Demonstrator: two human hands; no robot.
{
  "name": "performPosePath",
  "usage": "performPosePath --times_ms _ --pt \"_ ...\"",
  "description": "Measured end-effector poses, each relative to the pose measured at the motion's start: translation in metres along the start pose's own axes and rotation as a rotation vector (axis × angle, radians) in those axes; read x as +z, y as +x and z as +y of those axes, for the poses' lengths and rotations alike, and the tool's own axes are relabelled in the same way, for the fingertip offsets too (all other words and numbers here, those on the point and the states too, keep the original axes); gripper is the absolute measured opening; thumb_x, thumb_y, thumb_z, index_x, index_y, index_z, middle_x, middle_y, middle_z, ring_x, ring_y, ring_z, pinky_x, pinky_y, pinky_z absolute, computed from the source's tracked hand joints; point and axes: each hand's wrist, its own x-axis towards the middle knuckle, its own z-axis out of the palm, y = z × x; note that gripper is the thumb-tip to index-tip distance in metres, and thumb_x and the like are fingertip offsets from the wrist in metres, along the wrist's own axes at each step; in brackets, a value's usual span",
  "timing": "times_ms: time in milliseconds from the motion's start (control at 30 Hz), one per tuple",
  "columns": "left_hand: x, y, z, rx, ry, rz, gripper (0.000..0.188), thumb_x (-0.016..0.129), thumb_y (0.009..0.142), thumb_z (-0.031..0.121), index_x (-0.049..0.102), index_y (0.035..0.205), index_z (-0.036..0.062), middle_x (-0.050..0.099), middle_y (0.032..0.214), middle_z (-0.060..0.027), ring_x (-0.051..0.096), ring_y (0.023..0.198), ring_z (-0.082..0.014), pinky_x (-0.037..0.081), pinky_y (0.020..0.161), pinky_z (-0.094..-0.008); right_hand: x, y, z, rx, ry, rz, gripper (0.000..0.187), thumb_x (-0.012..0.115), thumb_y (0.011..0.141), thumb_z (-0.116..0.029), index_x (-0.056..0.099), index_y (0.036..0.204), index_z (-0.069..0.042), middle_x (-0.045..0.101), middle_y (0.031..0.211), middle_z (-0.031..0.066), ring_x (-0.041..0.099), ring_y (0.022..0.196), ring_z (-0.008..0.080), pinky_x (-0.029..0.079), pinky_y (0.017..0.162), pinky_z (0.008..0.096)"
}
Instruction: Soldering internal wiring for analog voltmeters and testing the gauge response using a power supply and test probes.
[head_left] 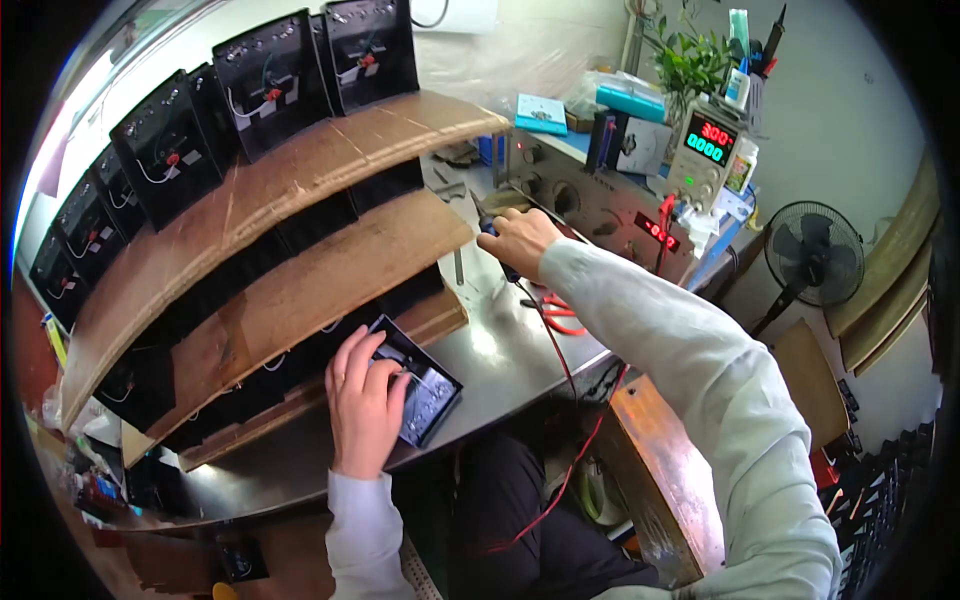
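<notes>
Nearest, below the edge of the metal bench [487, 340], a red lead [575, 470] hangs in front of dark trousers [500, 495], beside a wooden box [655, 440]. On the bench, near its front edge, a small open black case [437, 392] lies at a slant, with shiny parts visible inside. The left hand [362, 405] is laid over the left side of the case, its fingers bent; whether anything is pinched between thumb and forefinger cannot be told. Farther in, a slim dark probe [486, 219] is clamped in the closed fingers of the right hand [525, 240], its point directed away from the person and well apart from the case. The step in hand is judged to be the steadying of the case while the probe is managed. For this, the case is best held by its rim, so that the inner parts are not pressed; the probe is best gripped behind its bare tip, and enough slack should be left in its cable so that it is not snagged on the red-handled tool [565, 318] nearby. Beyond, more black units [270, 90] are ranged on wooden shelves [330, 160], and lit readouts are shown on a bench power supply [690, 182].
</notes>
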Motion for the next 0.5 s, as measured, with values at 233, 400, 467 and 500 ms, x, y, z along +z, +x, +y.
performPosePath --times_ms 233,400,467,500 --pt "-0.018 -0.074 -0.021 -0.381 -0.009 0.361 0.037 0.067 0.090 0.015 0.056 0.123 0.0006 0.057 0.129 -0.0175 0.052 0.121 -0.0348 0.035 0.108 -0.0487 0.051 0.088 0.027 0.114 -0.221 -0.278 0.017 0.056 0.096 -0.024 0.066 0.109 -0.020 0.070 0.093 0.0003 0.060 0.109 0.0218 0.047 0.073 0.0406" --pt "-0.008 -0.084 -0.031 -0.850 -0.625 0.564 0.023 0.055 0.099 0.003 0.052 0.122 -0.0005 0.058 0.116 -0.0114 0.058 0.107 -0.0191 0.045 0.097 -0.0318 0.095 0.137 0.030 0.182 -0.189 -0.378 0.026 0.053 0.100 -0.035 0.065 0.122 -0.028 0.071 0.115 -0.0021 0.059 0.115 0.0218 0.046 0.080 0.0505" --pt "-0.001 -0.075 -0.020 -0.687 -0.478 0.555 0.021 0.054 0.100 0.003 0.053 0.121 -0.0002 0.061 0.110 -0.0093 0.059 0.103 -0.0155 0.046 0.092 -0.0281 0.102 0.139 0.031 0.194 -0.126 -0.391 0.031 0.052 0.100 -0.039 0.064 0.126 -0.028 0.071 0.118 -0.0021 0.059 0.118 0.0216 0.046 0.082 0.0531" --pt "-0.002 -0.076 -0.022 -0.707 -0.461 0.544 0.021 0.054 0.100 0.003 0.053 0.121 -0.0002 0.061 0.110 -0.0093 0.059 0.103 -0.0155 0.046 0.092 -0.0281 0.100 0.141 0.027 0.183 -0.139 -0.404 0.032 0.050 0.101 -0.039 0.063 0.128 -0.028 0.070 0.121 -0.0016 0.060 0.120 0.0224 0.047 0.086 0.0506"
